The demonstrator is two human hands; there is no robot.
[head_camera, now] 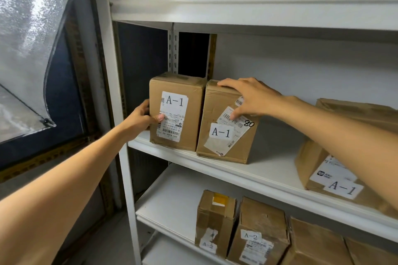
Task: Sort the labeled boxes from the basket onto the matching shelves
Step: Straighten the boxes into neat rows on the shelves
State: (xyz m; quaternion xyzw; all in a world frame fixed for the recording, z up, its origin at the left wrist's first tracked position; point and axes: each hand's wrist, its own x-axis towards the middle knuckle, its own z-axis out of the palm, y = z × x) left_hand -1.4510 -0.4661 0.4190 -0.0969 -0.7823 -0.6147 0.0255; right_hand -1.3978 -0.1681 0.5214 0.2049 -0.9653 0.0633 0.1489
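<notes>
Two hands on two boxes, both on the middle shelf (237,171).

Left hand (141,117) grips the left A-1 box (183,131). The thumb lies flat on the front face at the edge of the white label. The fingers are wrapped round the box's left side and mostly hidden.

Right hand (252,99) holds the second A-1 box (228,150) from above. The fingers are bent over the top front edge and the thumb presses on the barcode sticker on the front face. How far the fingertips reach over the top: cannot tell.

Left A-1 box stands upright at the shelf's left end, near the white upright (112,92). Second A-1 box is directly to its right, the facing sides touching or very nearly so. Its stickers sit askew, with "80" handwritten in black beside the barcode.

Third A-1 box (318,163) is on the same shelf, well apart to the right, partly covered by the right forearm.

Lower shelf (172,198) carries a small A-2 box (215,219) and a larger A-2 box (260,221) just beside it. More brown boxes (316,243) lie further right, labels not visible.

Upper shelf (237,6) runs overhead.

Far left, beyond the rack, a dark-framed window (64,92) is partly covered by clear plastic sheeting (23,38).
</notes>
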